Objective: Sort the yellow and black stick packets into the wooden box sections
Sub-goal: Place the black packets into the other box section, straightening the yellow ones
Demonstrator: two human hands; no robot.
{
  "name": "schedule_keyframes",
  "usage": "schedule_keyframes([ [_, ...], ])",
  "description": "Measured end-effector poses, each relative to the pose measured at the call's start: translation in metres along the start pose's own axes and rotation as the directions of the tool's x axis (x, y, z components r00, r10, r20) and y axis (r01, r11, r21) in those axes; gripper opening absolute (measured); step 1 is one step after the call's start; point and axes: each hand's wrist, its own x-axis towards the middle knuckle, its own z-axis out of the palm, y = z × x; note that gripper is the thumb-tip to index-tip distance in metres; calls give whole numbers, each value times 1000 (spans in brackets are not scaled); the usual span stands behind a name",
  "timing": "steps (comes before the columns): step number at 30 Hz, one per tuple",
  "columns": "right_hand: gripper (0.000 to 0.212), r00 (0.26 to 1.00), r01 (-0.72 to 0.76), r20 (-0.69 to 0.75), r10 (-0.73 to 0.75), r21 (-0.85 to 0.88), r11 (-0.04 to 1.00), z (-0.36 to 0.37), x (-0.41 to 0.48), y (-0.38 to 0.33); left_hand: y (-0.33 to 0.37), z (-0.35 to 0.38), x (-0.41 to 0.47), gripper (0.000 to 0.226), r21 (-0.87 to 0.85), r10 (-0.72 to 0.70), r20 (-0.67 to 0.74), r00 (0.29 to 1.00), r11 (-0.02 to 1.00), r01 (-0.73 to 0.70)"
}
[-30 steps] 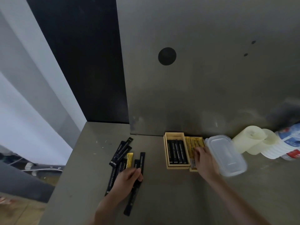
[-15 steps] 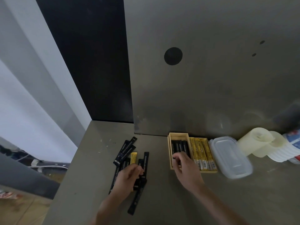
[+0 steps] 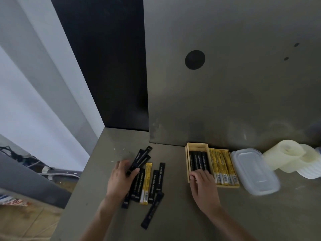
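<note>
A wooden box (image 3: 187,160) with two sections stands on the grey counter against the back panel. Its left section holds several black packets (image 3: 198,160); its right section holds several yellow packets (image 3: 222,164). My right hand (image 3: 203,183) rests on the near ends of the black packets in the left section, fingers curled. A loose pile of black packets (image 3: 156,178) with one yellow packet (image 3: 146,183) lies left of the box. My left hand (image 3: 121,178) lies on the pile's left side, thumb and fingers closed around a black packet (image 3: 140,160).
A clear plastic lidded container (image 3: 255,173) touches the box's right side. Pale paper rolls (image 3: 288,153) and white cups (image 3: 311,169) stand further right. The counter's left edge (image 3: 81,173) drops off to the floor with cables.
My right hand went from the yellow section to the black section and now rests on its packets. My left hand shifted up-left across the pile onto the angled black packets.
</note>
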Motion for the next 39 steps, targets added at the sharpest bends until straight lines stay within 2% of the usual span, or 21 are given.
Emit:
schedule_keyframes([
  [2, 13, 1000, -6, 4, 6, -14, 1000, 0, -2, 0, 7, 5, 10, 56, 87, 15, 82, 997, 996, -22],
  [5, 10, 1000, -10, 11, 10, -32, 999, 0, -4, 0, 20, 11, 17, 63, 156, 23, 119, 993, 987, -42],
  [11, 20, 999, 24, 48, -22, -34, 999, 0, -2, 4, 23, 16, 25, 41, 180, -67, 113, 991, 983, 45],
  [14, 20, 999, 2, 34, -1, -11, 1000, -1, -1, 1, 21, 15, 20, 30, 241, -30, 108, 994, 971, 3],
  [19, 18, 999, -14, 43, 14, 20, 1000, -5, 2, -2, 15, 10, 3, 25, 280, 12, 115, 993, 959, -44],
  [22, 22, 998, -53, 36, 50, 82, 995, -8, 4, -6, 19, 6, -13, 20, 226, 71, 51, 996, 971, -80],
  [26, 15, 998, -56, 37, 50, 198, 979, -12, 7, -20, 37, 6, -31, 18, -68, 97, 90, 991, 994, -91],
  [28, 24, 994, -70, 99, 44, 270, 960, -16, 8, -36, 50, 10, -36, 17, -83, 179, 91, 980, 982, -172],
  [30, 43, 960, -214, 263, 100, 449, 868, -23, 11, -59, 61, 16, -38, 16, -39, 281, 112, 953, 960, -279],
  [32, 49, 900, -374, 420, 114, 611, 698, -28, 16, -78, 72, 22, -39, 9, -85, 337, 176, 925, 941, -327],
  [35, 28, 874, -451, 470, 128, 683, 574, -32, 25, -91, 89, 26, -43, 19, -207, 380, 218, 899, 918, -338],
  [37, 34, 857, -504, 475, 199, 694, 514, -34, 27, -93, 96, 25, -44, 20, -263, 373, 233, 898, 913, -311],
  [39, 46, 834, -552, 476, 280, 690, 469, -34, 27, -90, 95, 26, -43, 12, -254, 380, 281, 881, 915, -314],
])
